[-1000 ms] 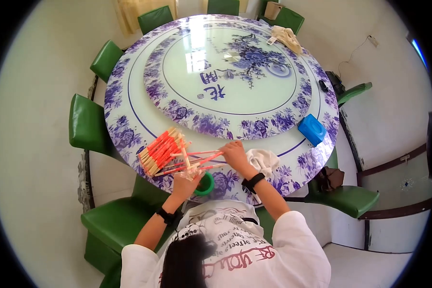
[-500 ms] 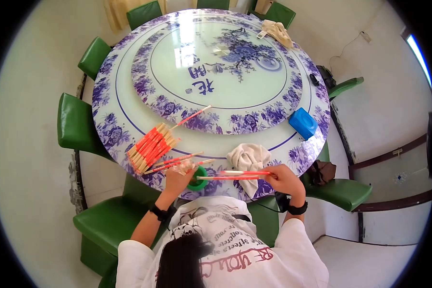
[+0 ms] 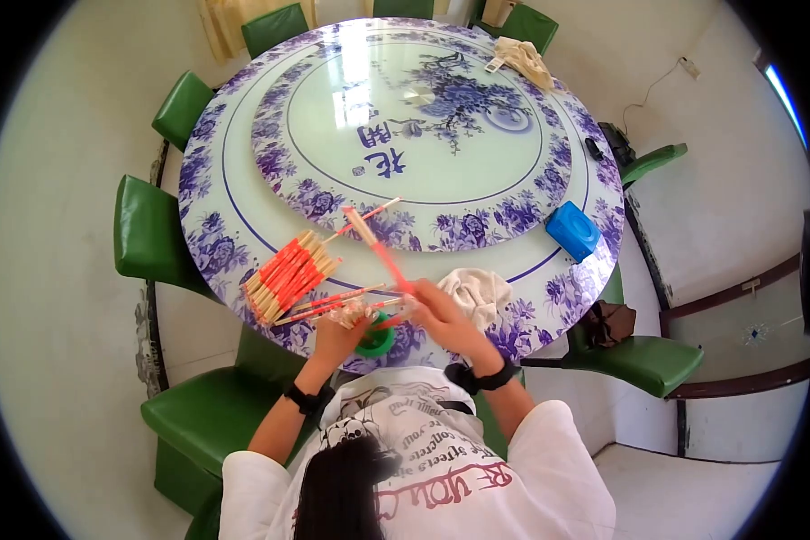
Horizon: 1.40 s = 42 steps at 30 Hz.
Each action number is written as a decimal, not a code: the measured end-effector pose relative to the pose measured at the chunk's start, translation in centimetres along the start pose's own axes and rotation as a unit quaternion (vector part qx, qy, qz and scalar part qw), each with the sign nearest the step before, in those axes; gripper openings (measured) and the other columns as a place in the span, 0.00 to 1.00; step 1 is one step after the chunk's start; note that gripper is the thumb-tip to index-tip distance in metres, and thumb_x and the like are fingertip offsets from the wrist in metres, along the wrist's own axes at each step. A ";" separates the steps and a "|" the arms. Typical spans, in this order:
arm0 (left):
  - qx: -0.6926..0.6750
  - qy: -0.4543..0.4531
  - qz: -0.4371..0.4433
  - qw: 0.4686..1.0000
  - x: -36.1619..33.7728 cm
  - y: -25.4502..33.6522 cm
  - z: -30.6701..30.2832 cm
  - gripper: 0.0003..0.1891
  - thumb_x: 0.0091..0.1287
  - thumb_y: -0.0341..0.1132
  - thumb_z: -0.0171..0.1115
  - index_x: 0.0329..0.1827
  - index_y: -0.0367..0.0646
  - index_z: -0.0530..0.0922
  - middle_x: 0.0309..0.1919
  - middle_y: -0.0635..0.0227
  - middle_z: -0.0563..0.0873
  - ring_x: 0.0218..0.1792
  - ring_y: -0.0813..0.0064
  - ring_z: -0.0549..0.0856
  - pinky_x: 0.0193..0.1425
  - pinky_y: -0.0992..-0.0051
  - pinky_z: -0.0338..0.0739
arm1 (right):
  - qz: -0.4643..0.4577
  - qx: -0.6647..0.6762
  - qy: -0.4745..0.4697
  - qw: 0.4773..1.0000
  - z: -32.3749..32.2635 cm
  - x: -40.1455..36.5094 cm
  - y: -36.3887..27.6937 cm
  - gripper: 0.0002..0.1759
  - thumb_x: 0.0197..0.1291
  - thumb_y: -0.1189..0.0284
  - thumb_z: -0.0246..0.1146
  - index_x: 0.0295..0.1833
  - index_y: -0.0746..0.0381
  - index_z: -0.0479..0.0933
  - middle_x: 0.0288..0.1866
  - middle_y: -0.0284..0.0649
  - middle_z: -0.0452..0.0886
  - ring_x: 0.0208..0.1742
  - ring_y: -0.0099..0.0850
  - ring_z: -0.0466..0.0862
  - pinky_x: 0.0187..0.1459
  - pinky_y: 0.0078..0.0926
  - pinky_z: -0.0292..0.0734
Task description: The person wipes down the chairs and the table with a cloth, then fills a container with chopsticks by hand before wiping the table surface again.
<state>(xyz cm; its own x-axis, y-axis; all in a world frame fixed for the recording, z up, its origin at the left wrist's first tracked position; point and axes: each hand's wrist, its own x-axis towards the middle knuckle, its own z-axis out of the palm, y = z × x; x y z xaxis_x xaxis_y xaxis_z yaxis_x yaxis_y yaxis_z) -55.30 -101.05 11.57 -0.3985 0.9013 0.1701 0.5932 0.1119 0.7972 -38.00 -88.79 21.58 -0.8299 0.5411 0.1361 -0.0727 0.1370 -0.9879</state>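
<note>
My right hand [image 3: 450, 322] is closed on thin wooden sticks in red-and-white sleeves, which look like chopsticks [image 3: 380, 250]; they point up and left, blurred by motion. My left hand [image 3: 335, 340], close by at the table's near edge, is closed on crinkled clear plastic [image 3: 351, 314]. Between the hands stands a green round container [image 3: 380, 340], partly covered by them. A stack of red-sleeved sticks [image 3: 290, 277] lies left of my hands, and a few loose ones [image 3: 333, 302] lie just above my left hand. Another single stick [image 3: 369, 216] rests against the raised turntable's edge.
A crumpled whitish cloth [image 3: 477, 295] lies right of my right hand. Farther right sits a blue box [image 3: 573, 231]. The round floral table [image 3: 243, 216] carries a raised turntable [image 3: 333, 180]. Green chairs [image 3: 148, 229] surround it; a beige cloth [image 3: 524, 61] lies at the far edge.
My right hand has moved left toward my left hand. The sticks in it have swung from lying level to pointing up and left. My left hand has barely moved.
</note>
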 end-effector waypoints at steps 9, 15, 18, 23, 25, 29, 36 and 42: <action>0.052 -0.016 0.003 0.999 0.4 2.1 -0.6 0.05 0.58 0.32 0.67 0.37 0.45 0.85 0.22 0.65 0.84 0.25 0.69 0.85 0.28 0.71 0.75 | -0.075 0.194 0.069 0.976 1.3 2.2 4.8 0.10 0.71 0.67 0.52 0.39 0.62 0.71 0.37 0.36 0.77 0.45 0.24 0.76 0.51 0.28 0.70; 0.018 -0.017 -0.008 1.000 0.5 2.1 -0.6 0.06 0.59 0.34 0.67 0.36 0.43 0.84 0.23 0.65 0.85 0.25 0.70 0.85 0.27 0.71 0.75 | -0.087 -0.136 -0.049 0.986 0.8 0.3 8.0 0.15 0.59 0.72 0.66 0.50 0.60 0.74 0.42 0.40 0.77 0.51 0.36 0.75 0.56 0.34 0.70; -0.005 -0.012 -0.016 1.000 0.3 1.2 -0.4 0.07 0.59 0.34 0.67 0.37 0.42 0.84 0.24 0.64 0.86 0.24 0.71 0.85 0.27 0.72 0.75 | -0.112 -0.208 -0.037 0.971 1.1 -0.3 6.7 0.23 0.53 0.71 0.69 0.55 0.58 0.73 0.45 0.40 0.76 0.56 0.41 0.73 0.56 0.37 0.69; -0.039 -0.004 -0.011 0.999 0.2 -0.2 0.5 0.08 0.60 0.39 0.65 0.29 0.45 0.80 0.19 0.61 0.81 0.21 0.61 0.82 0.24 0.66 0.73 | -0.160 -0.223 -0.039 0.961 1.9 -1.3 2.4 0.25 0.48 0.70 0.71 0.52 0.58 0.72 0.47 0.42 0.75 0.52 0.40 0.75 0.52 0.37 0.72; -0.022 0.009 0.019 1.000 0.5 0.3 0.2 0.08 0.59 0.39 0.66 0.29 0.45 0.80 0.19 0.61 0.81 0.21 0.61 0.82 0.24 0.66 0.73 | -0.164 -0.235 -0.131 0.949 2.1 -1.3 1.8 0.22 0.47 0.69 0.71 0.48 0.59 0.71 0.46 0.43 0.75 0.49 0.40 0.77 0.50 0.36 0.73; -0.006 0.032 0.056 0.998 0.5 -0.1 0.4 0.08 0.58 0.39 0.67 0.30 0.45 0.81 0.20 0.60 0.81 0.21 0.60 0.81 0.24 0.66 0.72 | -0.191 -0.371 -0.156 0.895 5.0 -1.2 5.4 0.19 0.52 0.63 0.69 0.47 0.58 0.73 0.46 0.38 0.75 0.42 0.40 0.80 0.44 0.32 0.78; 0.005 0.014 0.077 0.997 0.4 -0.9 -0.1 0.08 0.57 0.40 0.68 0.32 0.46 0.82 0.23 0.59 0.82 0.23 0.60 0.82 0.26 0.66 0.73 | -0.189 -0.336 -0.120 0.915 5.1 -0.1 8.3 0.15 0.62 0.64 0.61 0.45 0.65 0.72 0.45 0.40 0.77 0.40 0.38 0.81 0.37 0.33 0.78; -0.065 -0.026 0.006 0.998 0.4 0.4 -0.2 0.09 0.58 0.38 0.68 0.38 0.46 0.82 0.24 0.61 0.83 0.26 0.64 0.83 0.30 0.69 0.75 | -0.053 -0.168 -0.045 0.983 2.4 -0.1 4.6 0.10 0.58 0.71 0.65 0.39 0.63 0.72 0.38 0.44 0.77 0.34 0.40 0.81 0.35 0.33 0.75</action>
<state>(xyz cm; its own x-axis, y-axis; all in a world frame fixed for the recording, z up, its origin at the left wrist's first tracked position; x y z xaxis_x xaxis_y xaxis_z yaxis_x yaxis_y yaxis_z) -55.35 -100.75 12.09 -0.3528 0.9230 0.1534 0.5009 0.0478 0.8642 -39.56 -90.26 16.85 -0.8745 0.4347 0.2153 0.0121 0.4633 -0.8861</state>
